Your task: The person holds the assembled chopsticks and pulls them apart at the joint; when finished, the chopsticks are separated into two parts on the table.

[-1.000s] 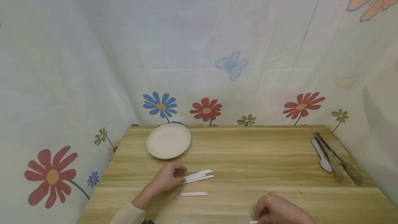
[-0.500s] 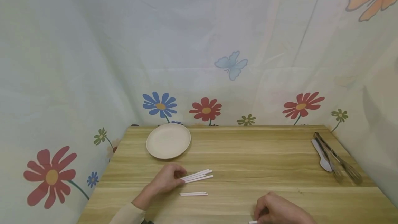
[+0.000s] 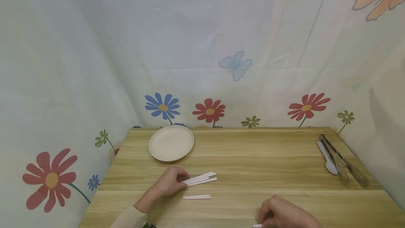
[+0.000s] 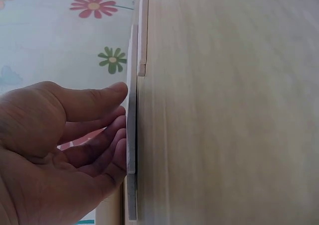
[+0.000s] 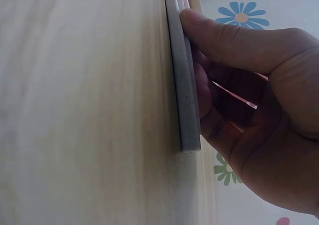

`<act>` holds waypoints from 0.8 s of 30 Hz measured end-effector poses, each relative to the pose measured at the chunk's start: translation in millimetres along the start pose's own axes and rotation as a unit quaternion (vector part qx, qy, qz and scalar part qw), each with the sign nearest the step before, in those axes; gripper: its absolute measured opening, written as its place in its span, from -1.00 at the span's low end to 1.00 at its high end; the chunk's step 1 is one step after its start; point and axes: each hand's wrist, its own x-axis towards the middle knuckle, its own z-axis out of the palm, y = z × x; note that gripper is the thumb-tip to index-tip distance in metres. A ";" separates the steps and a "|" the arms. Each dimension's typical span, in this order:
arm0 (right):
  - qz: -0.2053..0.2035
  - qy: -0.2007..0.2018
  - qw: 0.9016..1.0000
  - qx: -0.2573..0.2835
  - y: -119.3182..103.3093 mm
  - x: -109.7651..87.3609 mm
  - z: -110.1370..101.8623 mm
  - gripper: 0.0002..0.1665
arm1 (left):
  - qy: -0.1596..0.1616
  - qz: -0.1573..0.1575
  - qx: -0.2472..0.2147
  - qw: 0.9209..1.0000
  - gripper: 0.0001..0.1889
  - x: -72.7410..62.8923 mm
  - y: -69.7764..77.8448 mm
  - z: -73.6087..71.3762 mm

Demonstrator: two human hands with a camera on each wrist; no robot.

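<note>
My left hand (image 3: 169,181) is at the left ends of several slim white sticks (image 3: 202,179) that lie fanned on the wooden table. Its thumb and curled fingers hold those ends, as the left wrist view also shows with the stick (image 4: 131,130) against the fingertips. Closer to me lies a small group of white sticks (image 3: 197,197), apart from the hand. At the front, right of centre, my right hand (image 3: 283,212) pinches another white stick (image 5: 185,80) between thumb and fingers, low over the table. Most of this stick is hidden in the head view.
A round cream plate (image 3: 171,143) stands at the table's back left. At the right edge lie a white spoon (image 3: 327,161), a whisk (image 3: 357,175) and another dark-handled utensil. Curtains (image 3: 202,45) with printed flowers and butterflies enclose the table's back and sides.
</note>
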 end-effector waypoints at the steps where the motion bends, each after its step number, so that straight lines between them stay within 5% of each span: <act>1: 0.000 0.000 1.000 0.001 -0.3 -0.1 -0.1 -0.90 | 0.000 0.000 0.001 1.000 -0.77 -0.1 0.2 -0.1; 24: -0.001 -0.002 1.000 -0.005 -1.8 -0.7 -1.1 -0.93 | 0.010 0.003 0.025 1.000 -0.82 0.0 1.5 -0.9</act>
